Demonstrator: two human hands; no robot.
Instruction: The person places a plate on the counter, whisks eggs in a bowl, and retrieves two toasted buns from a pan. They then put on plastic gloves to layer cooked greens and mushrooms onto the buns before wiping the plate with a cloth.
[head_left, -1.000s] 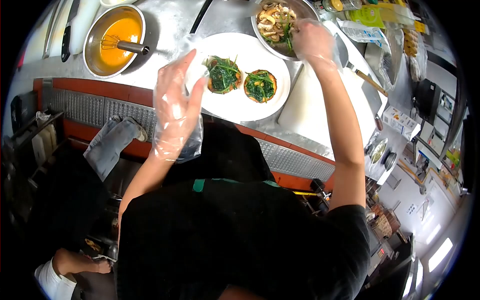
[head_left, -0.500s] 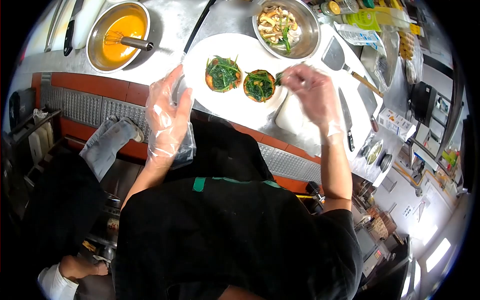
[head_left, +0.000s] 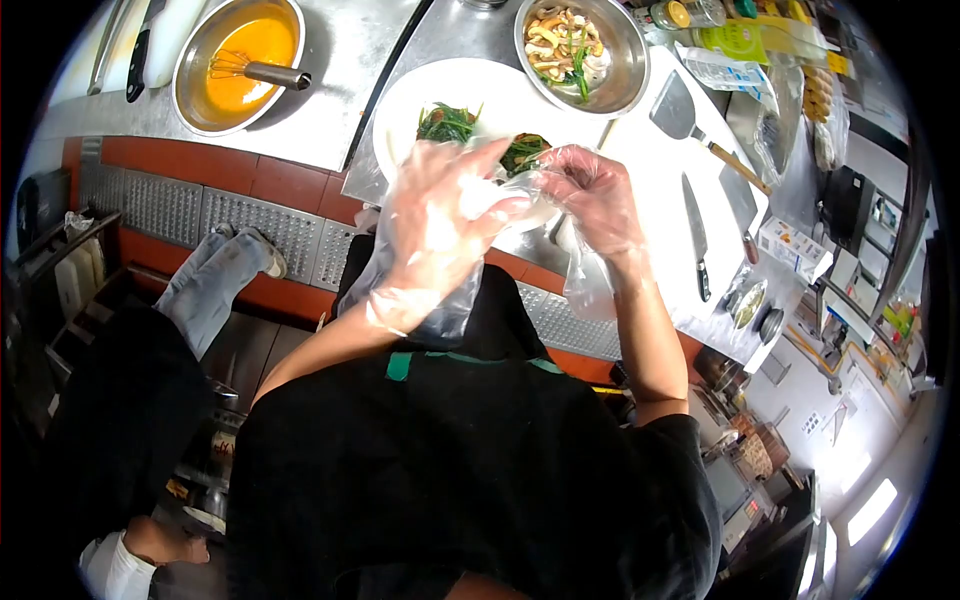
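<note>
Two gloved hands meet above a white plate (head_left: pixel 405 100) of greens. The left hand (head_left: pixel 445 215) is spread wide. The right hand (head_left: pixel 590 195) pinches the left's loose plastic glove (head_left: pixel 525 205).

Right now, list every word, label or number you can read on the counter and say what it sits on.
None can be read.
Small white carton at the counter's right edge: orange and dark print, too small and blurred.
Yellow-green packets at the top right: markings blurred.
Clear bag beside them: faint print, unreadable.
Jar with a yellow lid: no legible label.
</note>
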